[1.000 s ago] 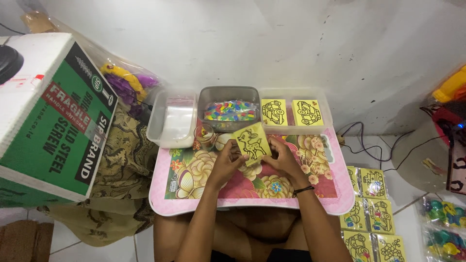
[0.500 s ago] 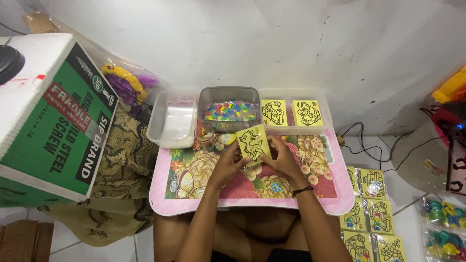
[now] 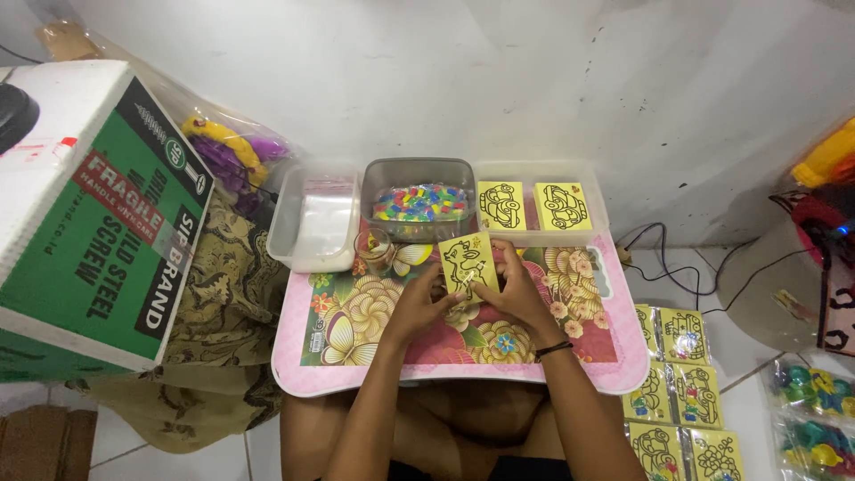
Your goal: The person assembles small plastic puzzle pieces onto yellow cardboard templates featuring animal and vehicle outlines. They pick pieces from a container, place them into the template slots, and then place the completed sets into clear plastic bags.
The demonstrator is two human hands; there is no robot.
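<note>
Both of my hands hold a small yellow card with a black line drawing (image 3: 466,263) above a pink lap table with a flower print (image 3: 356,356). My left hand (image 3: 419,303) grips the card's lower left edge. My right hand (image 3: 517,289), a black band on its wrist, holds the right side. Behind the card sits a grey tub of colourful small pieces (image 3: 419,200). A clear tray (image 3: 592,209) to its right carries two more yellow cards (image 3: 530,205).
A clear tub with plastic bags (image 3: 312,218) stands at the table's back left. A large green and white cardboard box (image 3: 89,223) is on the left. Packed yellow cards (image 3: 672,392) lie on the floor at right, beside cables (image 3: 686,267) and bagged toys (image 3: 815,419).
The card has tilted slightly in my hands. My hands stay in nearly the same place over the table.
</note>
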